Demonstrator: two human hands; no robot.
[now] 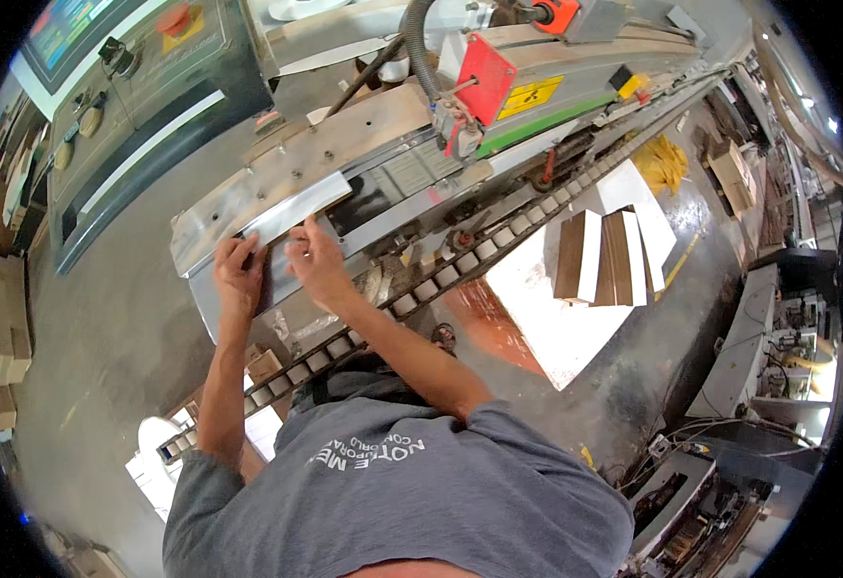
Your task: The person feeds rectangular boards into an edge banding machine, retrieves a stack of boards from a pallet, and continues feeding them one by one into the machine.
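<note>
A narrow, glossy white board (298, 204) with a brown edge lies along the bed of a long machine (248, 223). My left hand (238, 275) is closed at the board's near left part, its fingers bent over the edge. Beside it on the right, my right hand (317, 260) has its index fingertip against the board's near edge and its other fingers curled in. The hands are apart from each other. Both palms are turned out of sight, and the undersides of the fingers are hidden.
A roller rail (426, 290) runs diagonally between my body and the machine. A red guard plate (487, 79) and a grey hose (419, 43) rise beyond the board. Several white-faced brown boards (619, 258) rest on a white sheet (546, 332) at right. A control cabinet (176, 91) stands far left.
</note>
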